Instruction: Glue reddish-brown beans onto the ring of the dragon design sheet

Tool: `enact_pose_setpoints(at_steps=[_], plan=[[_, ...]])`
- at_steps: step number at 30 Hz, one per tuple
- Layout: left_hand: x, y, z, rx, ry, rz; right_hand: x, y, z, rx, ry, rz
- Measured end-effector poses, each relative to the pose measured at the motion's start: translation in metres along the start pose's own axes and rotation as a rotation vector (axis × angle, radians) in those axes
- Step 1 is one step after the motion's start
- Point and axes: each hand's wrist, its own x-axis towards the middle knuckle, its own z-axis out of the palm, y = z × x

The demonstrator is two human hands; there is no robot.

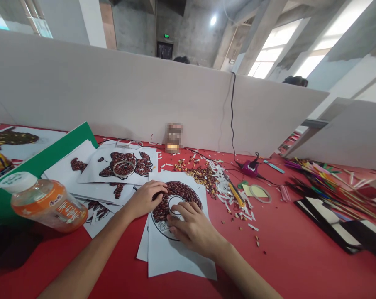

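Your red counter [284, 257] carries, right before you, a white sheet [181, 263] bearing a printed ring [163, 226]; your left hand [147, 198] rests with bent fingers at the ring's left edge, while your right hand [192, 228] curls loosely over its middle, and I cannot tell whether those fingertips pinch anything; rightward lies a yellow knife [236, 193] among paper scraps [220, 182]; dark red beans [182, 189] cover the ring's upper part

beans [182, 187]: red-brown (near-black in places) | sheet [181, 265]: white, black circle outlines | tabletop [287, 253]: red | board [78, 135]: green
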Motion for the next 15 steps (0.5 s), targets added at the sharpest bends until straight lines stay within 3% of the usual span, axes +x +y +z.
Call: enact_pose_setpoints(at_steps=[11,15], plan=[[0.001,0.002,0.000,0.009,-0.006,-0.005,0.007,-0.006,0.001,-0.003,-0.021,-0.024],[0.000,0.000,0.001,0.011,-0.007,-0.008,0.005,0.028,-0.004,0.165,0.065,0.067]])
